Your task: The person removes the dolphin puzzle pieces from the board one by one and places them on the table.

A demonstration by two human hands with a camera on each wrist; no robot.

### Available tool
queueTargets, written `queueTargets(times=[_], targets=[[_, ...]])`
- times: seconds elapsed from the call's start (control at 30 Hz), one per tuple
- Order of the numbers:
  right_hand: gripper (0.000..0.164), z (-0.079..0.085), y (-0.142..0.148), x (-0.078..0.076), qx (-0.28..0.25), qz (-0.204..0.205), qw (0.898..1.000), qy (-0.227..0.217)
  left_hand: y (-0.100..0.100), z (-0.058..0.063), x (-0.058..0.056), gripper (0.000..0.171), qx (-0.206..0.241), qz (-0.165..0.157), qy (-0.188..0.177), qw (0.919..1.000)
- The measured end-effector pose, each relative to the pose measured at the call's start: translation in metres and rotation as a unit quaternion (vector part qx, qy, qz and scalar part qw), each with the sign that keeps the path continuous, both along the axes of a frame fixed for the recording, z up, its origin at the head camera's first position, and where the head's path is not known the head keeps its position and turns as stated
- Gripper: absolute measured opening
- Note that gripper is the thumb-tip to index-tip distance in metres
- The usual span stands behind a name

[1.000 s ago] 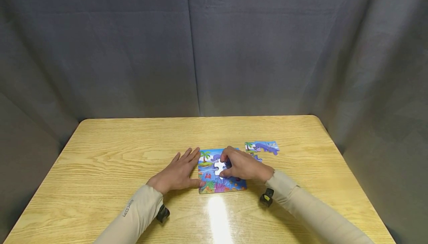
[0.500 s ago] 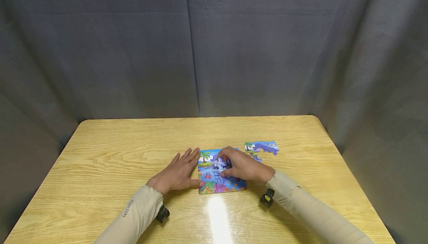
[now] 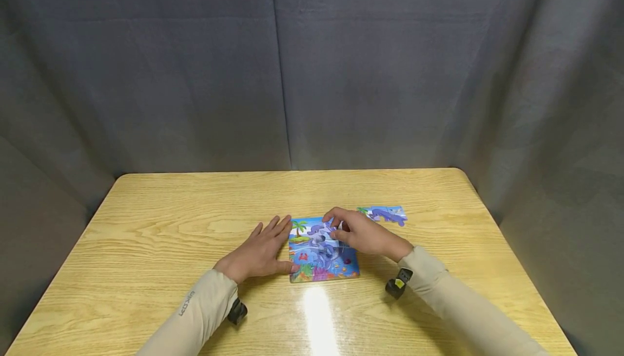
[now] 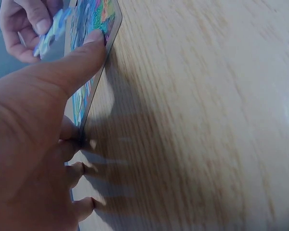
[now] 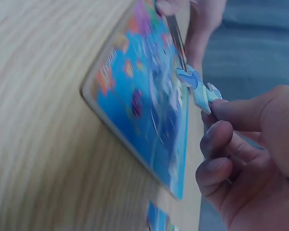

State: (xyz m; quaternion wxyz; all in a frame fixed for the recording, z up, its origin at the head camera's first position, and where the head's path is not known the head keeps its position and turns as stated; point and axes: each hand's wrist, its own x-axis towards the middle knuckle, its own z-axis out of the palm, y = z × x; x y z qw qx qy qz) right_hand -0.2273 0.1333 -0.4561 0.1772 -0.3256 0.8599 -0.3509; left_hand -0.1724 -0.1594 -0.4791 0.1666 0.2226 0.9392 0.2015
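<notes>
The scene is closed in by a grey curtain, below which a wood-grained bench is spread, with a bright reflection cast on its near part. From the near side, two beige sleeves are extended over it, the left one marked with dark lettering. By the left hand, nothing is clasped: its grip is spread apart, with the thumb laid on the near left corner of the puzzle board and the other fingers set along its left edge. The right hand is held over the board's far right part, its grip closed, thumb against fingers, on a piece. The board itself is laid flat near the middle of the bench, and is printed with dolphins, a palm, a crab and coral. Just beyond its far right corner, a dolphin strip is laid. A black wrist device is worn under each cuff. Smallest, the pinched blue-and-white puzzle piece is held tilted at the fingertips.
</notes>
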Motion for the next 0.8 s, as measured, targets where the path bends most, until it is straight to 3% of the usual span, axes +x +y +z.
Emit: queueTargets(times=[0.43, 0.8], targets=[[0.029, 0.004, 0.056, -0.006, 0.012, -0.067, 0.998, 0.012, 0.001, 0.002, 0.001, 0.103, 0.002, -0.001, -0.003, 1.0000], [0.029, -0.002, 0.093, -0.010, 0.034, -0.096, 0.994, 0.034, 0.001, 0.002, 0.001, 0.104, 0.008, 0.001, -0.002, 1.0000]])
